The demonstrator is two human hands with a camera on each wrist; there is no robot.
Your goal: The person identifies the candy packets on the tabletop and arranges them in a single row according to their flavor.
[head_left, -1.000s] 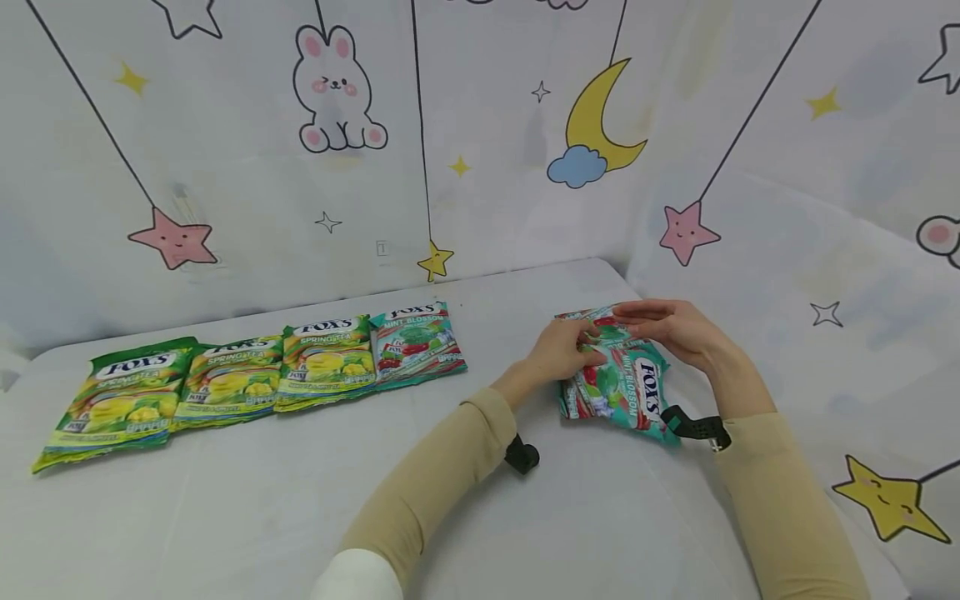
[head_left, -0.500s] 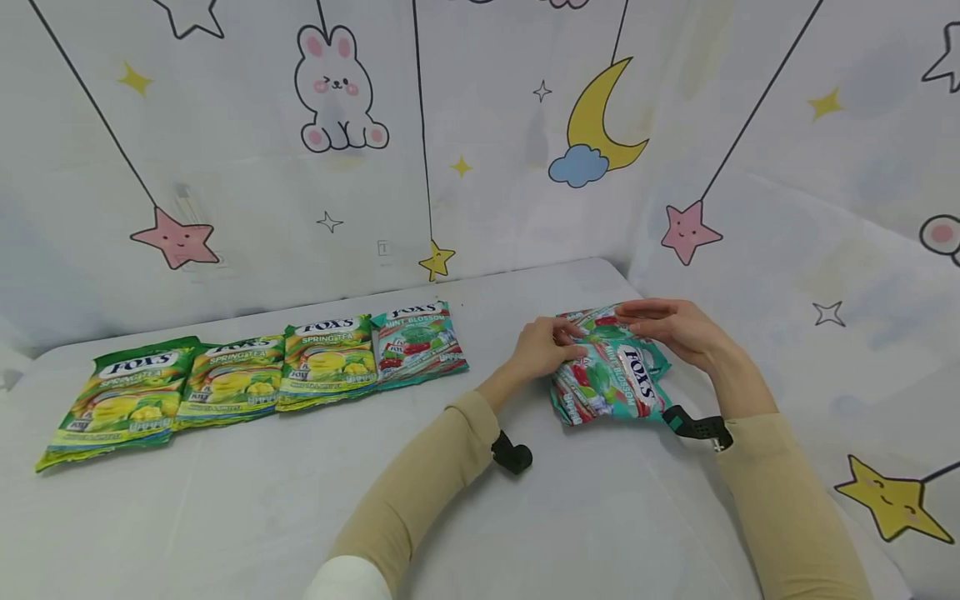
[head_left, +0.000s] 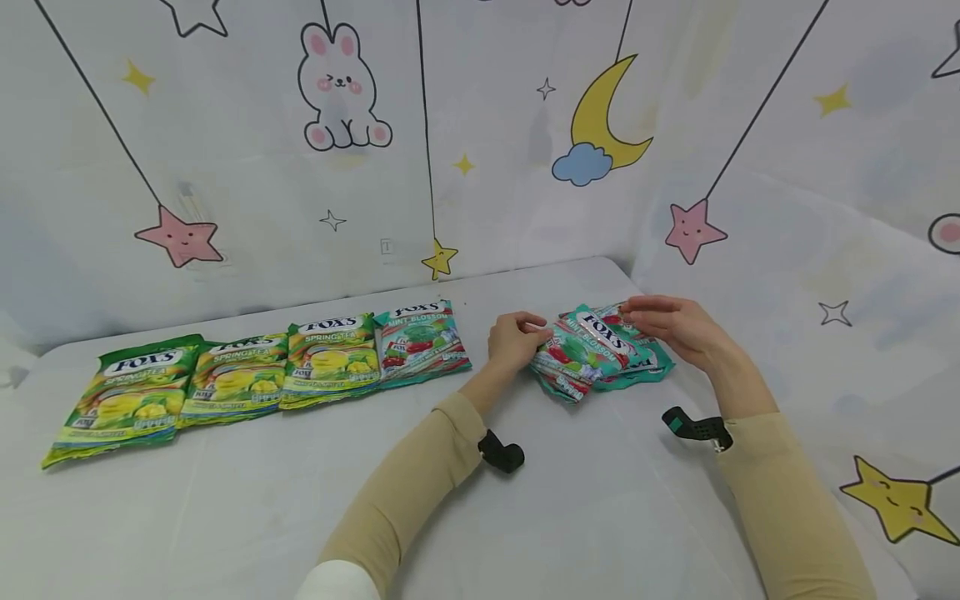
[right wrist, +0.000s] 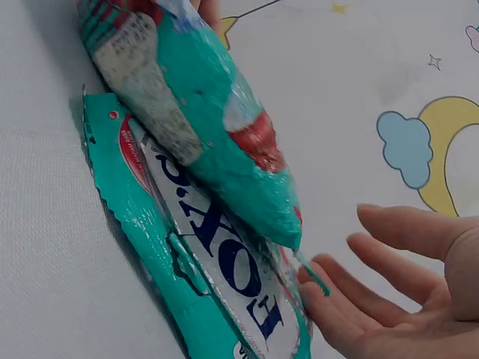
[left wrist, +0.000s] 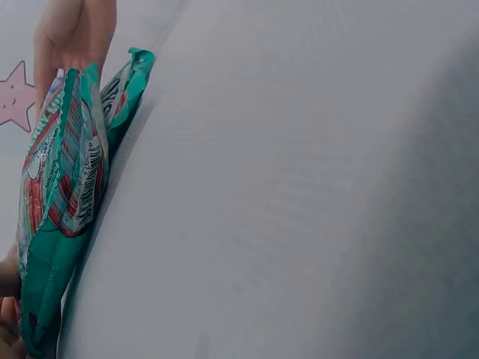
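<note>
My left hand (head_left: 516,342) pinches the left edge of a green Fox's Mint Blossom candy bag (head_left: 581,354). This bag is tilted, partly over a second Mint Blossom candy bag (head_left: 651,360) lying on the table. Beside the far right side of the lower bag is my right hand (head_left: 678,329), its fingers extended and slightly bent. In the right wrist view, the right hand's fingertips (right wrist: 318,280) are right at the edge of the lower bag, whose FOX'S lettering shows. The left wrist view has the upper bag (left wrist: 71,164) edge-on, with the left fingers mostly hidden behind it.
On the left, a row of three yellow-green Fox's Spring Tea bags (head_left: 240,379) ends with another Mint Blossom bag (head_left: 423,346). They lie on a white-covered table (head_left: 300,500). A white cloth backdrop (head_left: 480,108) with cartoon prints rises behind and at the right.
My left hand has moved left, drawing the upper bag with it and turning it so its lettering tilts toward upright. More of the lower bag shows. The right hand stays nearly still.
</note>
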